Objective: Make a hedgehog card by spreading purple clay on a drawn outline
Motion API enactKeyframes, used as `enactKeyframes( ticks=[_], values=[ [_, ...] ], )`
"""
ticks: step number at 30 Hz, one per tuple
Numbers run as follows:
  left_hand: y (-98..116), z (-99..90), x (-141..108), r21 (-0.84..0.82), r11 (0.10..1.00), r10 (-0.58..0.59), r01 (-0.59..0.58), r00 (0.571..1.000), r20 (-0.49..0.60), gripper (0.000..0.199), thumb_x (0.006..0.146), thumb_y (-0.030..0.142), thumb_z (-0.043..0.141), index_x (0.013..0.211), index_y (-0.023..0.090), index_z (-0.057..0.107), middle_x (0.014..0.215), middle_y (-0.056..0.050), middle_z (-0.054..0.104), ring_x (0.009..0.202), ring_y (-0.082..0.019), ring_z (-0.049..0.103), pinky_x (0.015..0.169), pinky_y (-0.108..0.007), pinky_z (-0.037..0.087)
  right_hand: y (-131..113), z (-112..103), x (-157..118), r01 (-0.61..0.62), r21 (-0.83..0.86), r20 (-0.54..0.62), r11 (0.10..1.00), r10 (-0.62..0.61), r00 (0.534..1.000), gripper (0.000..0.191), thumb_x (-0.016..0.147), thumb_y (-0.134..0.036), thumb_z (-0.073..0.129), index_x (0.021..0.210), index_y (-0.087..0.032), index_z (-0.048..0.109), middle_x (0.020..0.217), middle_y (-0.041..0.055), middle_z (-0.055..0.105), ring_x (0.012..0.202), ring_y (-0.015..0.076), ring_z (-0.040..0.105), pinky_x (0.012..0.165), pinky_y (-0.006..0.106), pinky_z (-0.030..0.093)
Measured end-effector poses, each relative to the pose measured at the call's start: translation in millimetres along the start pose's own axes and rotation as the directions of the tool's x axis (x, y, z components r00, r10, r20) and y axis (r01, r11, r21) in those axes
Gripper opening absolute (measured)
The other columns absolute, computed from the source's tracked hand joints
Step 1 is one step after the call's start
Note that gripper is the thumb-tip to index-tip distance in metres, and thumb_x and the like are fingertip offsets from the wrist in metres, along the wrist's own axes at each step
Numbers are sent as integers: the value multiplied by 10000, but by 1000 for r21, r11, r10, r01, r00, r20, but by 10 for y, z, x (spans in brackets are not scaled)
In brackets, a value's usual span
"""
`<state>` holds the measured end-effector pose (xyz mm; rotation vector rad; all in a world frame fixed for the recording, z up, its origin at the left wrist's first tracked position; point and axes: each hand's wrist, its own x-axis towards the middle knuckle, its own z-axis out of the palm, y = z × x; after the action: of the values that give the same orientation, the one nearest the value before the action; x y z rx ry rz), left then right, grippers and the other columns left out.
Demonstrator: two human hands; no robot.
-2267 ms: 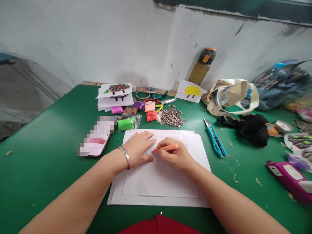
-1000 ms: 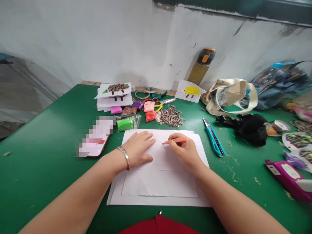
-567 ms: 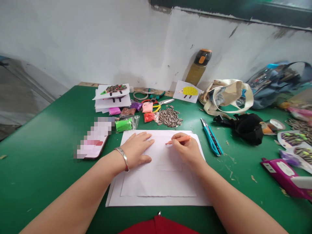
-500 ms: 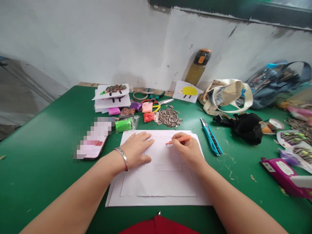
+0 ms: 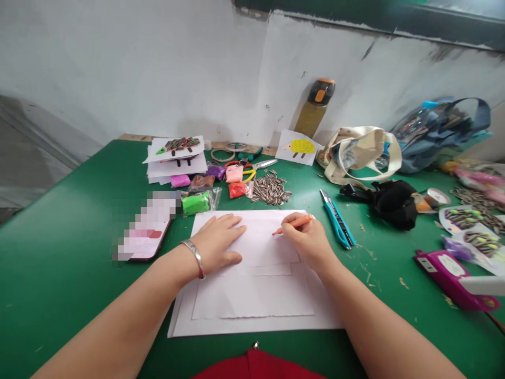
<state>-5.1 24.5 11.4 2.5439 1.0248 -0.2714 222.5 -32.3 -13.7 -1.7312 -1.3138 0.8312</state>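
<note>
Green worktable (image 5: 67, 300) under a scuffed white wall (image 5: 138, 68): the right hand (image 5: 305, 245) pinches an orange pencil (image 5: 294, 225) against a stack of white paper (image 5: 252, 300), the left hand (image 5: 216, 245) lies spread flat on the sheets, and a blue-handled utility knife (image 5: 337, 223) sits just beside.

Paper stack (image 5: 252, 310): on the table (image 5: 59, 273), right in front of me
Phone (image 5: 148, 231): 9 o'clock from the paper
Sunflower seeds (image 5: 270, 189): 12 o'clock, just past the paper
Utility knife (image 5: 337, 221): 2 o'clock, just beside it
Water bottle (image 5: 314, 102): 1 o'clock, way back against the wall (image 5: 158, 68)
</note>
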Motion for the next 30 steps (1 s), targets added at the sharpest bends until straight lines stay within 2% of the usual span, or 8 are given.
enactKeyframes(
  ticks=[13, 22, 30],
  values=[
    [-18, 17, 6, 20, 1000, -2, 2, 1000, -7, 610, 783, 385, 639, 1347, 195, 502, 1506, -145, 367, 1402, -340, 286, 1129, -498, 254, 71, -107, 50, -2, -15, -13, 1000, 2, 1000, 166, 721, -243, 517, 583, -200, 599, 689, 9, 636, 714, 207, 664, 677, 299, 472],
    [-30, 29, 8, 14, 1000, 14, -13, 999, -29, 604, 774, 384, 650, 1332, 195, 517, 1493, -145, 390, 1394, -343, 303, 1124, -494, 264, 63, -152, 0, -36, 1, -32, 999, 36, 999, 133, 692, -237, 521, 581, -196, 583, 697, 24, 655, 705, 213, 664, 664, 303, 478],
    [-9, 9, 0, 26, 1000, -9, 9, 1000, 17, 636, 798, 388, 624, 1379, 178, 475, 1522, -150, 338, 1410, -341, 262, 1137, -502, 229, 12, -194, -27, -35, -120, 14, 992, 37, 999, 158, 698, -234, 495, 553, -210, 552, 672, 11, 647, 697, 209, 642, 637, 304, 450]
  ],
)
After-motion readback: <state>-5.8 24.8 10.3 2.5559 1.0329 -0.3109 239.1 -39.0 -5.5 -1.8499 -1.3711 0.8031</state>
